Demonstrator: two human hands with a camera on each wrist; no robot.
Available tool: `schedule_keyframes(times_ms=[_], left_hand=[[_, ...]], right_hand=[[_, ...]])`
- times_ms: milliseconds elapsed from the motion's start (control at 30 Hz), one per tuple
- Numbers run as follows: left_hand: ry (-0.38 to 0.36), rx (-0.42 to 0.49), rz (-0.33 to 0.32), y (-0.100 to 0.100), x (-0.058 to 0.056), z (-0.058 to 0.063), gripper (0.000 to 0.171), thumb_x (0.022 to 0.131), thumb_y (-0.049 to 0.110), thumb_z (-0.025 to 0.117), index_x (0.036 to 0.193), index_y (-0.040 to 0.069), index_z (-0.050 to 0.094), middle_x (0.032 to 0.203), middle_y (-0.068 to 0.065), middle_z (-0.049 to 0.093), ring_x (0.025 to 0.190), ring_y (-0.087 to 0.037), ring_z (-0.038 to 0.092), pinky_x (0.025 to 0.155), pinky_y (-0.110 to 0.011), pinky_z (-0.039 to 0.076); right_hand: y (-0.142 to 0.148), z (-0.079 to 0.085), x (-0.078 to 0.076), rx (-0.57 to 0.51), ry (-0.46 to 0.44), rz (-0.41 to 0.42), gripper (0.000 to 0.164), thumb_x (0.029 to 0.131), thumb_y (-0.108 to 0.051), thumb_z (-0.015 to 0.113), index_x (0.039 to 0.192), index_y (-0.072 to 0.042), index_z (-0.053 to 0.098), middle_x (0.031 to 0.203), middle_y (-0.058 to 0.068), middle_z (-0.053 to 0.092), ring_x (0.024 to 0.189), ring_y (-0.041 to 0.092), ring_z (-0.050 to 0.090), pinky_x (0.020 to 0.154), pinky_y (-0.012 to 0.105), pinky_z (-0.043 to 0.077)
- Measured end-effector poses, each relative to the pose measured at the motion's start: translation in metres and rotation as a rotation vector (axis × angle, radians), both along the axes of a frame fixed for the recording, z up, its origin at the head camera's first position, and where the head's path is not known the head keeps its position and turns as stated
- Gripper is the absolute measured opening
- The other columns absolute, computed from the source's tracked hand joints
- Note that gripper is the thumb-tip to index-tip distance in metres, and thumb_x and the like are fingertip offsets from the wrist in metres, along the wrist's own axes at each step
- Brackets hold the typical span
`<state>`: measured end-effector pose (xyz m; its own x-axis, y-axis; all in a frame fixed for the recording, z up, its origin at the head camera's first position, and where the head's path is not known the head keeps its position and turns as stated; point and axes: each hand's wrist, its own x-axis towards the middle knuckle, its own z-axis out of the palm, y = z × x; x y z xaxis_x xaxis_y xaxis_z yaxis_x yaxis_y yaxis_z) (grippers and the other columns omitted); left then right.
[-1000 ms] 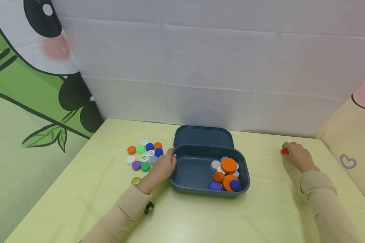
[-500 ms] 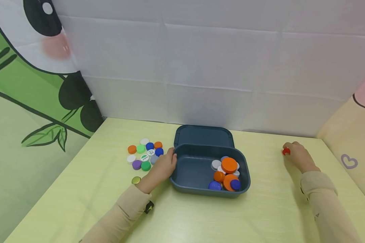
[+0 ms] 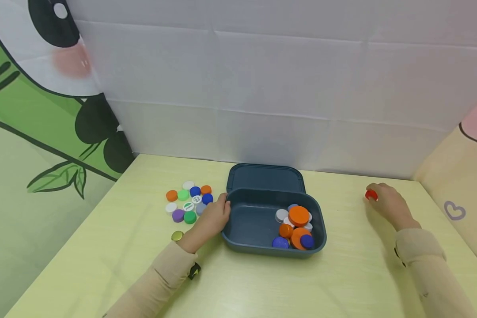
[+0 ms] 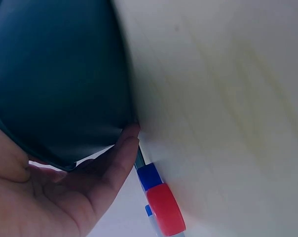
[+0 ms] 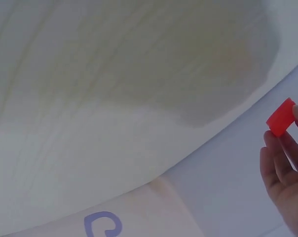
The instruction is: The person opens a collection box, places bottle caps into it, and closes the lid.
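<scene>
On the left wall of a dark blue lunch box (image 3: 248, 225), my left hand (image 3: 210, 218) grips the rim, thumb on one side and fingers on the other, as the left wrist view shows. Orange, white and blue bottle caps, among them a large orange cap (image 3: 298, 216), lie in the box's right half. Far to the right, my right hand (image 3: 390, 205) pinches a red bottle cap (image 5: 281, 117) between thumb and fingertips. In the right wrist view that cap is held clear of the table surface.
Behind the box lies its dark blue lid (image 3: 265, 177). Left of it several mixed caps are grouped, including a purple cap (image 3: 178, 215) and a green cap (image 3: 190, 217); a gold cap (image 3: 177, 236) lies near the left wrist. A white cloth backdrop (image 3: 262, 88) borders the table's far edge.
My right hand, with the red cap pinched, has shifted slightly, a little left and up in the head view. The left hand and the lunch box have stayed in place.
</scene>
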<state>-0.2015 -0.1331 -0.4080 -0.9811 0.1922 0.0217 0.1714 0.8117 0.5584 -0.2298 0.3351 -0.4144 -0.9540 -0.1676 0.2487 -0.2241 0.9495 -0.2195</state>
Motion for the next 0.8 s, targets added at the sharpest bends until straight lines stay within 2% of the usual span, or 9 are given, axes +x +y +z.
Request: schedule_keyframes(times_ms=[133,300,533,667,800], left_hand=[[0.006,-0.002,0.000,0.000,0.000,0.000,0.041,0.097,0.019,0.037,0.130,-0.004,0.039,0.077,-0.014,0.059,0.063,-0.020,0.055,0.053,-0.028,0.045],[0.014,-0.005,0.002,-0.001,0.001,0.001,0.040,0.097,0.019,0.037,0.130,-0.004,0.039,0.078,-0.014,0.059,0.063,-0.020,0.055,0.053,-0.028,0.045],[0.009,0.001,0.005,-0.001,0.001,0.004,0.040,0.097,0.019,0.037,0.130,-0.003,0.039,0.068,-0.009,0.052,0.057,-0.019,0.051,0.048,-0.025,0.040],[0.004,0.000,0.002,-0.001,0.002,0.005,0.040,0.097,0.019,0.037,0.130,-0.003,0.039,0.069,-0.009,0.053,0.057,-0.019,0.051,0.047,-0.025,0.040],[0.006,-0.003,-0.002,-0.001,0.002,0.004,0.040,0.097,0.019,0.037,0.130,-0.003,0.040,0.072,-0.011,0.055,0.059,-0.019,0.053,0.049,-0.026,0.041]], right_hand=[[-0.017,0.008,0.010,0.001,0.085,0.036,0.024,0.078,-0.001,0.060,0.101,0.006,0.059,0.093,0.025,0.059,0.078,0.036,0.057,0.066,0.050,0.046],[-0.043,0.021,0.022,-0.004,0.186,0.099,0.024,0.074,0.002,0.064,0.098,0.004,0.060,0.097,0.023,0.061,0.084,0.039,0.058,0.069,0.051,0.047],[-0.088,0.036,0.039,0.025,0.368,0.257,0.022,0.068,0.006,0.069,0.088,-0.001,0.062,0.092,0.014,0.064,0.078,0.031,0.059,0.065,0.043,0.049],[-0.113,0.042,0.051,0.036,0.424,0.338,0.026,0.066,0.005,0.071,0.089,-0.003,0.062,0.092,0.011,0.064,0.077,0.027,0.059,0.066,0.040,0.050],[-0.135,0.045,0.064,0.049,0.437,0.414,0.032,0.063,0.002,0.075,0.092,-0.003,0.062,0.094,0.011,0.063,0.078,0.025,0.059,0.067,0.038,0.051]])
